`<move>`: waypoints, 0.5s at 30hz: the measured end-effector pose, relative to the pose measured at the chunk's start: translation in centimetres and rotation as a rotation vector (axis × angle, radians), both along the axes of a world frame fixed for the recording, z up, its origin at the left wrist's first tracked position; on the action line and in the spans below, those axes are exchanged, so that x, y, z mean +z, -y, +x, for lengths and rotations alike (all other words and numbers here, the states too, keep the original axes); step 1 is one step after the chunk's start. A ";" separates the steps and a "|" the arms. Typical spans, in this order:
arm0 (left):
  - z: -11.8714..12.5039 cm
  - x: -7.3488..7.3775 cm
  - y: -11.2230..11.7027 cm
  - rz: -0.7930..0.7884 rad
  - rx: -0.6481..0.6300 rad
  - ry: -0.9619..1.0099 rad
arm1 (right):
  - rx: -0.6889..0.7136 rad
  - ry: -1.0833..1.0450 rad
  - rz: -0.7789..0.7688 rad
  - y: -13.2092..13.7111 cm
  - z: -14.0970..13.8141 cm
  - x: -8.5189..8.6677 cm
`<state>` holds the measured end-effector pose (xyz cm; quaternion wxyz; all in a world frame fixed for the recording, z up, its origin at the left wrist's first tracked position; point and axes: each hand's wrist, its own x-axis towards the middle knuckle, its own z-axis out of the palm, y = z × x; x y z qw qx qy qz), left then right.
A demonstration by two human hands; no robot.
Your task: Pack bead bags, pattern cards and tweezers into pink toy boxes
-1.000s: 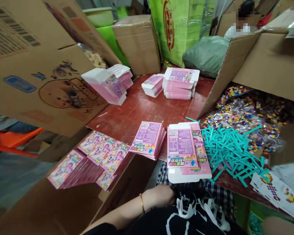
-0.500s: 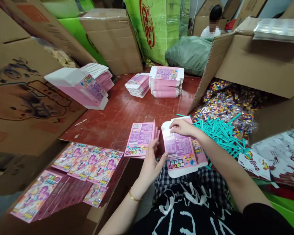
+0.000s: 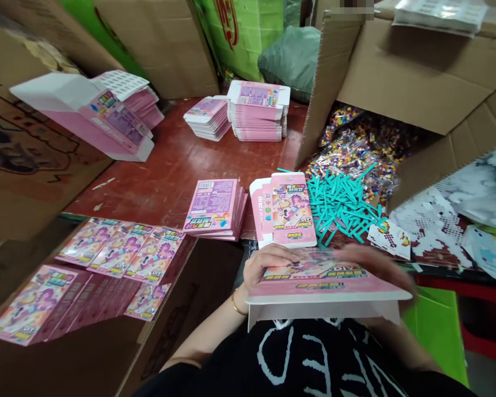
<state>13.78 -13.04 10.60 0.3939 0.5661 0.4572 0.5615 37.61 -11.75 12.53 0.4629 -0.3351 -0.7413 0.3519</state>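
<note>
A pink printed cardboard box [image 3: 306,286] is tilted up in front of my body, its open white-edged end facing me. My left hand [image 3: 270,263] is closed on its left side, fingers across the printed face. Around its right side curls my right hand [image 3: 384,267], blurred by motion, gripping the box. Just beyond lies a flat unfolded pink box [image 3: 291,209] with the picture side up, partly over another flat one. To the left, a small stack of filled-looking pink boxes [image 3: 213,207] rests at the table's edge.
Teal sticks [image 3: 339,204] lie heaped at right, before an open carton [image 3: 400,71] with bags of colourful pieces [image 3: 355,149]. Stacks of flat boxes [image 3: 258,113] stand at the back of the red table [image 3: 169,154]. Finished-looking pink packs [image 3: 118,251] fill a carton at lower left.
The flat box between my hands has come up off the table edge towards my body and is now opened out. My left hand has moved onto it. The camera view has tilted down.
</note>
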 end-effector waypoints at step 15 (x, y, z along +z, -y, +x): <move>-6.5 -2.0 -6.6 -0.302 0.605 0.139 | -0.469 -0.070 -0.225 -10.6 3.7 -12.3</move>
